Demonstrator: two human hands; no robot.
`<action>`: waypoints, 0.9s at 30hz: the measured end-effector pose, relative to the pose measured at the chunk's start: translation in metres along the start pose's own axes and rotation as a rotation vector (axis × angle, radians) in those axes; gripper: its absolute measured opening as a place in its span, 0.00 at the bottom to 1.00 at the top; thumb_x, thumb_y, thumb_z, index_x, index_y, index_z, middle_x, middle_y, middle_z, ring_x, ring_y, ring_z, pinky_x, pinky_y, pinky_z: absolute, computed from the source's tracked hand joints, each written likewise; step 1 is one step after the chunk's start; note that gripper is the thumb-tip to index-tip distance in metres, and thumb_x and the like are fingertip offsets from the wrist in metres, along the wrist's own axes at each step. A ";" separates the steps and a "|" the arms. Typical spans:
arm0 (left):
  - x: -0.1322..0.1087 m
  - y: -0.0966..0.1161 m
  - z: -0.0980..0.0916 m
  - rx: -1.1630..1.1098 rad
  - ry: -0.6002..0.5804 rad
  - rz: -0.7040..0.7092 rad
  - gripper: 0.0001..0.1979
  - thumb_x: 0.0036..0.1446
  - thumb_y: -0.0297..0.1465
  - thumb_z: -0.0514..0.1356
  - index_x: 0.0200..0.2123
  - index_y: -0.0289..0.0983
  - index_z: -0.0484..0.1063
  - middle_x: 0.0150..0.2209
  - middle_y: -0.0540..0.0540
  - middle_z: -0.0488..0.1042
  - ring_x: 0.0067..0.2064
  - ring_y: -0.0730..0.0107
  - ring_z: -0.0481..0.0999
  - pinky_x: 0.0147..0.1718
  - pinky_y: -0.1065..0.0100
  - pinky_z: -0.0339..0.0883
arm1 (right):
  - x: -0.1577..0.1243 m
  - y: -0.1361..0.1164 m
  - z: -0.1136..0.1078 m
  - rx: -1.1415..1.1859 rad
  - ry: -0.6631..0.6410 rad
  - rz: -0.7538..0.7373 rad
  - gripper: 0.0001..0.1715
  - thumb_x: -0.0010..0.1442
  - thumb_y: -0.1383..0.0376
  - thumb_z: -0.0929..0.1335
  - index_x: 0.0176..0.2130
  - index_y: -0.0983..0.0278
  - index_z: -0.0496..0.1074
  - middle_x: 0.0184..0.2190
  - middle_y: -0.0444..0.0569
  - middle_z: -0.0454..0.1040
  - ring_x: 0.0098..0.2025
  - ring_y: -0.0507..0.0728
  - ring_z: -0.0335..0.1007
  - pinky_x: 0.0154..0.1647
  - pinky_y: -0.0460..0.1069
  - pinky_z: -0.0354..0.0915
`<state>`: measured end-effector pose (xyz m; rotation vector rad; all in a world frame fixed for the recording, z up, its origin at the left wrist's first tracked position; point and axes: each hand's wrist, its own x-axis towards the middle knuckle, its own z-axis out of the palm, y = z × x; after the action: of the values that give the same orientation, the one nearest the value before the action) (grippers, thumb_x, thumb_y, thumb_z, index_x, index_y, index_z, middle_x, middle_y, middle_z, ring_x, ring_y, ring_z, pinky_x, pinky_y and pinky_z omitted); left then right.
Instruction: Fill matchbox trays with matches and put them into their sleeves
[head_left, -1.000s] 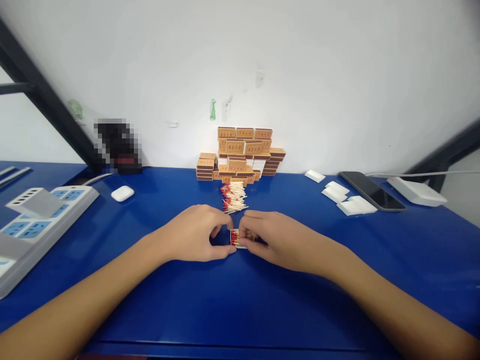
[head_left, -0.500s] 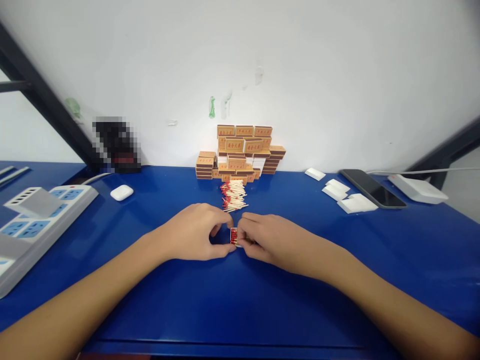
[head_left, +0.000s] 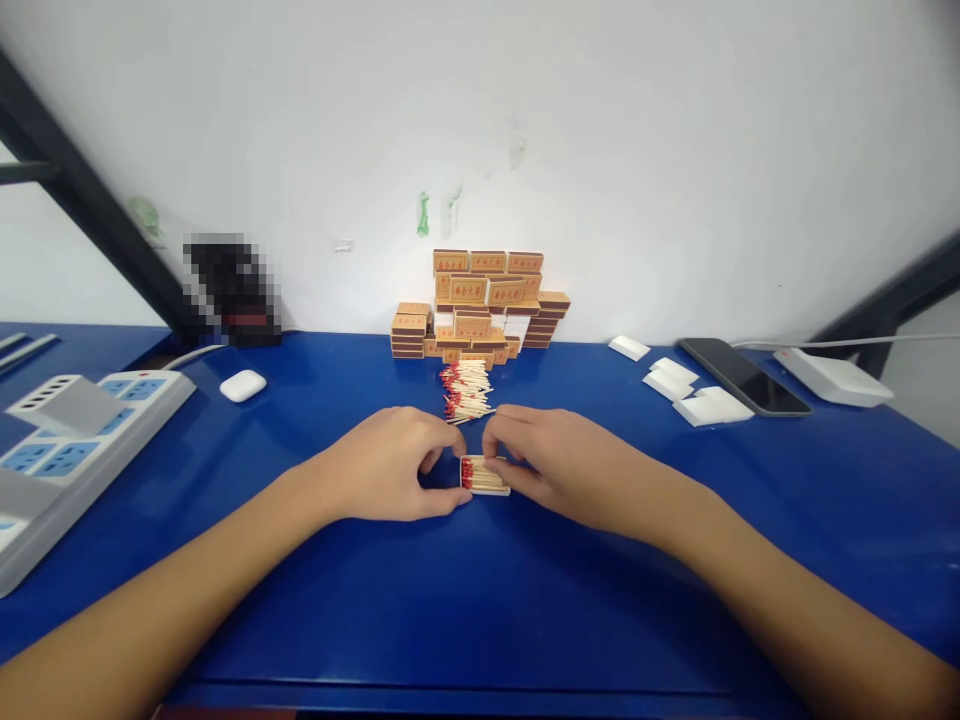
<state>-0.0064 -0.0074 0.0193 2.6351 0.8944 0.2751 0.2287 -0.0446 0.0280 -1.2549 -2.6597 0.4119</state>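
Observation:
A small white matchbox tray (head_left: 491,491) lies on the blue table, filled with red-headed matches (head_left: 484,474) laid lengthwise, heads to the left. My left hand (head_left: 397,463) holds the tray's left end between thumb and fingers. Over the tray's far right part, my right hand (head_left: 551,465) has its thumb and index finger drawn together at the matches; whether a match is between them is hidden. Just beyond the tray lies a loose pile of matches (head_left: 469,390), most heads pointing left.
Stacked matchboxes (head_left: 471,290) stand against the wall. Several white trays (head_left: 712,407) and a phone (head_left: 742,375) lie at the right, near a white device (head_left: 832,378). To the left are a white earbud case (head_left: 243,385) and a power strip (head_left: 97,470).
My right hand has shifted slightly right and away from me, uncovering more of the tray and its matches. The left hand stays at the tray's left end.

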 end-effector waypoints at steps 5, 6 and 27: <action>0.000 -0.001 0.000 -0.004 0.007 0.012 0.13 0.56 0.41 0.67 0.38 0.38 0.80 0.25 0.52 0.72 0.25 0.73 0.68 0.25 0.68 0.55 | 0.000 0.005 0.003 -0.013 -0.026 0.009 0.06 0.71 0.67 0.65 0.39 0.63 0.70 0.39 0.48 0.75 0.33 0.53 0.69 0.33 0.49 0.56; 0.000 -0.001 0.000 -0.004 0.007 0.011 0.13 0.56 0.41 0.67 0.38 0.38 0.80 0.25 0.52 0.72 0.25 0.73 0.68 0.25 0.68 0.55 | 0.001 0.005 0.003 -0.018 -0.031 0.010 0.07 0.71 0.67 0.64 0.39 0.63 0.70 0.39 0.48 0.75 0.33 0.53 0.69 0.33 0.49 0.56; 0.000 -0.001 0.000 0.000 -0.015 -0.004 0.13 0.57 0.42 0.66 0.39 0.39 0.80 0.26 0.53 0.72 0.26 0.73 0.67 0.26 0.68 0.53 | 0.001 0.006 0.005 0.000 0.023 0.036 0.04 0.69 0.67 0.66 0.39 0.62 0.70 0.38 0.45 0.76 0.34 0.53 0.68 0.33 0.49 0.55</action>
<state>-0.0068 -0.0070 0.0192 2.6318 0.8952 0.2536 0.2304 -0.0411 0.0214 -1.3016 -2.6212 0.4008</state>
